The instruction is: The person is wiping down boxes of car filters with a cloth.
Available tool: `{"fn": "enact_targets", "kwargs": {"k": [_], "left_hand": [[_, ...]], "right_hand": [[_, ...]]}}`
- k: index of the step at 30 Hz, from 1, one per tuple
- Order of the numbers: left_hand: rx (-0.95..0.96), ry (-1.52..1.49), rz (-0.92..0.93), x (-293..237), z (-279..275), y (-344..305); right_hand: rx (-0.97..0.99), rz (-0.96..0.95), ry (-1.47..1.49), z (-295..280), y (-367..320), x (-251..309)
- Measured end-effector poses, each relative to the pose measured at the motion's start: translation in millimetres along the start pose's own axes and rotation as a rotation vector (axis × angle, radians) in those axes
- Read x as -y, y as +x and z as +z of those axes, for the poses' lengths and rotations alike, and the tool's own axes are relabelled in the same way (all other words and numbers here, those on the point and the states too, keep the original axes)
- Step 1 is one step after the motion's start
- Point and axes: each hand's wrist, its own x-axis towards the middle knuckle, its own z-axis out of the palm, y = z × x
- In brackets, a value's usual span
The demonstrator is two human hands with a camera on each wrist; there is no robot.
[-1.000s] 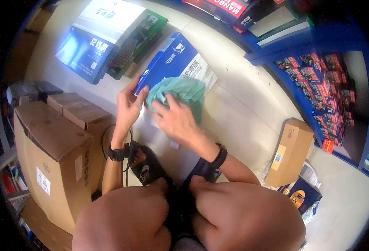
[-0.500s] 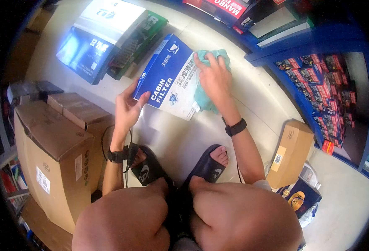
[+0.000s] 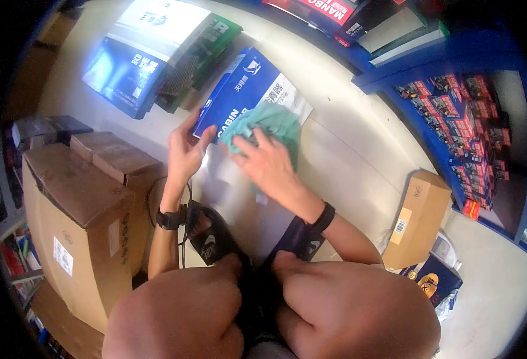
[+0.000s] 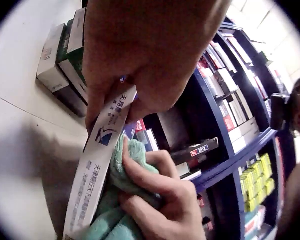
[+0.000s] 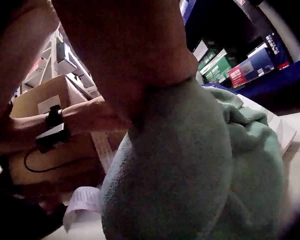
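A blue and white cabin filter box (image 3: 230, 99) is tilted up in front of me. At its near left corner my left hand (image 3: 184, 152) grips it, thumb on the printed face and fingers behind the edge. My right hand (image 3: 266, 164) holds a bunched green cloth (image 3: 272, 122) against that face, over part of the lettering. Seen from the left wrist, the box's narrow white side (image 4: 102, 150) faces the camera, with the cloth (image 4: 122, 175) pressed alongside. In the right wrist view the cloth (image 5: 175, 160) hangs in folds and hides most of the box.
Blue, white and green boxes (image 3: 156, 54) lie on the floor at the back left. Brown cartons (image 3: 75, 191) stand by my left arm. To the right are a long carton (image 3: 416, 221) and a blue shelf (image 3: 455, 78) stocked with small red boxes. My sandals (image 3: 212, 242) are below the hands.
The right hand with the cloth went out to the box's right edge, then came back left across its face. My left hand keeps its grip at the corner.
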Motion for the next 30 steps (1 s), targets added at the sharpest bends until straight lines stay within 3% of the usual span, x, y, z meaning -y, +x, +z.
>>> {"fn": "enact_targets", "kwargs": {"k": [4,9,13,17,20,24,27,28,29,30], "left_hand": [[0.009,-0.02,-0.017,-5,-2,2],[-0.004,0.014,-0.027,-14,1,-7],[-0.035,0.029,0.031,-1,6,-9],[-0.111,0.023,0.001,2,11,-12],[-0.109,0.011,0.011,8,9,-13],[-0.069,0.06,-0.034,4,2,-11],[-0.049,0.043,0.003,4,0,-7],[-0.051,0.042,0.002,4,-1,-8],[-0.03,0.035,0.002,4,-2,-8],[-0.009,0.026,0.003,3,-2,-8]], "right_hand": [[-0.001,0.239,-0.182,3,-2,-62],[-0.018,0.391,-0.256,3,-2,-117],[0.008,0.354,-0.222,8,-6,-98],[0.156,0.106,-0.152,3,-17,-25],[0.145,0.033,-0.05,0,-21,12],[0.064,0.076,-0.046,7,-21,-13],[0.02,0.265,-0.137,8,-19,-55],[-0.103,0.26,-0.211,16,-23,-77],[0.018,0.374,-0.232,11,-20,-90],[0.016,0.417,-0.247,8,-18,-103]]}}
